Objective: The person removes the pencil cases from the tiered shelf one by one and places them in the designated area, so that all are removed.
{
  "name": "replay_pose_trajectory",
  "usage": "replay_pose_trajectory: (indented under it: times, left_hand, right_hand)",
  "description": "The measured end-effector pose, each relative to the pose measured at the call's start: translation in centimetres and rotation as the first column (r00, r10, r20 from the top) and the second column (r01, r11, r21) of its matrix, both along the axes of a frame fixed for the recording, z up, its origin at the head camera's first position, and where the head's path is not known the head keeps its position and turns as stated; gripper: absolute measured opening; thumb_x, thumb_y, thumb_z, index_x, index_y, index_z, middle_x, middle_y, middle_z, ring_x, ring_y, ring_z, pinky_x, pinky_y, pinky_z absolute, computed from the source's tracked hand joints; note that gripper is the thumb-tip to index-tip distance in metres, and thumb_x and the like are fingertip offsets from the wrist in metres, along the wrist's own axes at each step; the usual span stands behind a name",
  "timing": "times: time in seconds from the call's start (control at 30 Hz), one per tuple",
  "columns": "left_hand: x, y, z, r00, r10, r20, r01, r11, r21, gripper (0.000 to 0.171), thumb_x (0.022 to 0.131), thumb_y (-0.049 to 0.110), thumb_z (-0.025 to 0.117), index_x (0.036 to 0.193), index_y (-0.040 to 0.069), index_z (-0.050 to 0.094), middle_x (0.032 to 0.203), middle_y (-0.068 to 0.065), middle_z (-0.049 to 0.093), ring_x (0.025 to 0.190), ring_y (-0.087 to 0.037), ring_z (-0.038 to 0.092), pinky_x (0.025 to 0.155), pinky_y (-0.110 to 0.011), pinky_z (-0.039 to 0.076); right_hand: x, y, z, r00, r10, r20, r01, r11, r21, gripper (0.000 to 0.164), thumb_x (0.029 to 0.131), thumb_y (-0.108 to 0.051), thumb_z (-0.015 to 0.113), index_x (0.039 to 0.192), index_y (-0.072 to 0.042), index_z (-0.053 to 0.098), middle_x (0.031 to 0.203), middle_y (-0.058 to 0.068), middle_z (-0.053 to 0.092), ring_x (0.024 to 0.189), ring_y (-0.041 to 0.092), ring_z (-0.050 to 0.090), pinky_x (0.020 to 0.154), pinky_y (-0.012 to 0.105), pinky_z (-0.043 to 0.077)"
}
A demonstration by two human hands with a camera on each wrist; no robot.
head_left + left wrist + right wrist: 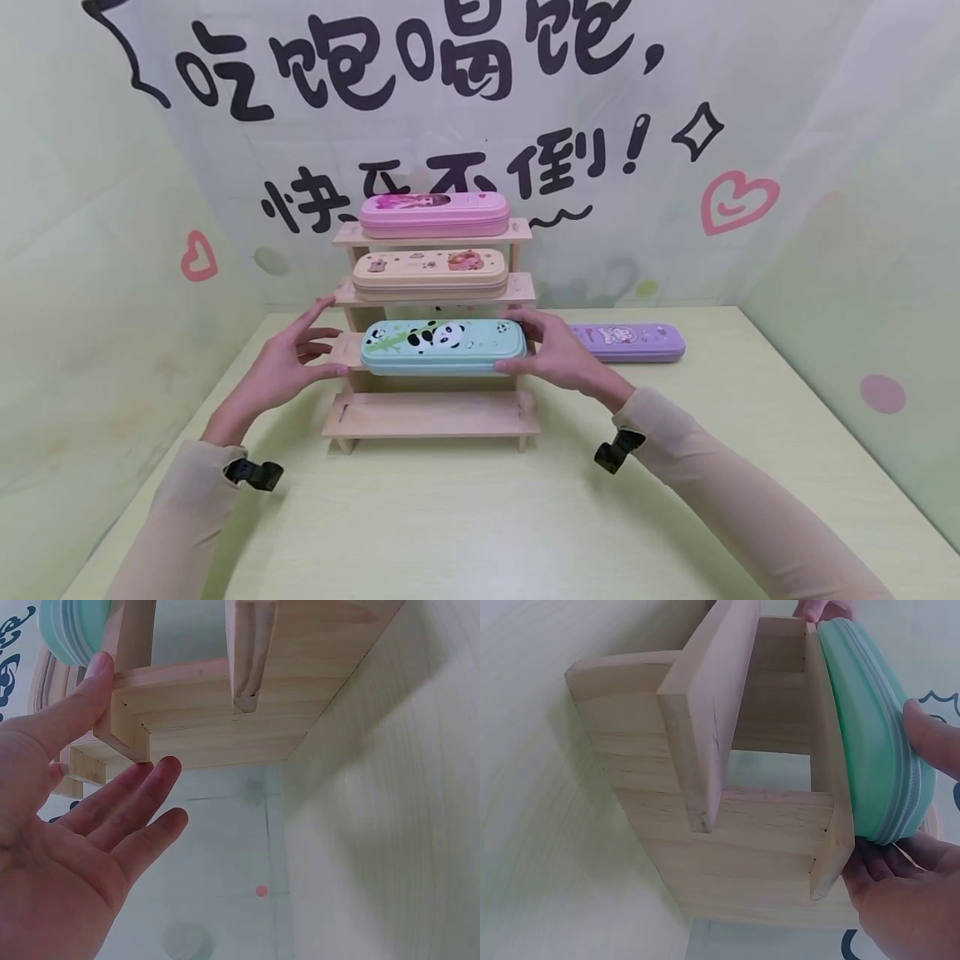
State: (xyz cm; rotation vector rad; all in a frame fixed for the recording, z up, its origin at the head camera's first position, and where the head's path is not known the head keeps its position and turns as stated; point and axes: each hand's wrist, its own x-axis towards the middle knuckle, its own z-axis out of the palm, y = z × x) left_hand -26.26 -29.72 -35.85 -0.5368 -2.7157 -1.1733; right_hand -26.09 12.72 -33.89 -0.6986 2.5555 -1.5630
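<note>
A mint-green zip pencil case [442, 346] with a panda on its lid lies on the second step from the bottom of a wooden stepped rack [431, 414]. My right hand [558, 352] holds the right end of this case, thumb at the front; in the right wrist view its other fingers [877, 862] bend round the end, partly hidden. At the step's left end is my left hand [288, 358], fingers spread and holding nothing. The left wrist view has its thumb [94, 686] against the step's wooden edge, close to the mint case [73, 630].
Higher on the rack sit a cream pencil case [430, 275] and, on top, a pink one [435, 215]. A purple pencil case [637, 343] lies on the table [480, 517] to the right, partly behind my right hand. A printed backdrop [637, 242] stands behind the rack.
</note>
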Motion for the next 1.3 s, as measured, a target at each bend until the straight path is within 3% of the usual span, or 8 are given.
replay_pose_trajectory:
  times: [0.47,0.77,1.03,1.3]
  left_hand:
    - [0.1,-0.2,0.1,1.000,-0.002,0.006,0.002,1.000,0.002,0.115,0.084,0.017,0.092,0.170,0.037,0.018,0.144,-0.025,0.060,0.123,-0.046,0.064,0.106,-0.058,0.050]
    - [0.0,-0.2,0.2,1.000,-0.022,-0.015,0.022,1.000,0.017,0.115,0.084,0.015,0.092,0.171,0.033,0.019,0.141,-0.026,0.062,0.121,-0.045,0.066,0.105,-0.057,0.051]
    - [0.1,-0.1,0.1,1.000,-0.019,-0.007,0.019,1.000,0.023,0.114,0.084,0.017,0.092,0.170,0.034,0.020,0.141,-0.023,0.063,0.121,-0.043,0.066,0.105,-0.054,0.052]
    - [-0.1,-0.2,-0.1,0.999,-0.030,-0.021,0.030,0.999,0.026,0.113,0.084,0.017,0.092,0.170,0.033,0.021,0.141,-0.023,0.063,0.121,-0.043,0.066,0.106,-0.055,0.051]
  right_hand:
    - [1.4,1.7,-0.3,1.000,0.008,-0.019,-0.009,1.000,-0.029,0.074,0.081,-0.020,0.094,0.145,-0.006,0.060,0.137,0.009,0.064,0.125,0.029,0.060,0.111,0.048,0.048]
    - [2.3,3.4,-0.7,1.000,0.008,-0.008,-0.009,0.999,-0.053,0.077,0.081,-0.016,0.094,0.147,-0.004,0.057,0.143,0.011,0.061,0.133,0.029,0.057,0.121,0.048,0.038]
    - [2.7,5.2,-0.7,0.999,0.010,-0.037,-0.011,0.999,-0.035,0.073,0.081,-0.016,0.094,0.145,-0.006,0.060,0.139,0.009,0.064,0.124,0.027,0.062,0.113,0.045,0.047]
    - [3.1,7.1,-0.6,0.999,0.010,-0.042,-0.011,1.000,-0.019,0.073,0.082,-0.012,0.093,0.146,-0.003,0.058,0.139,0.011,0.063,0.121,0.027,0.063,0.104,0.029,0.052]
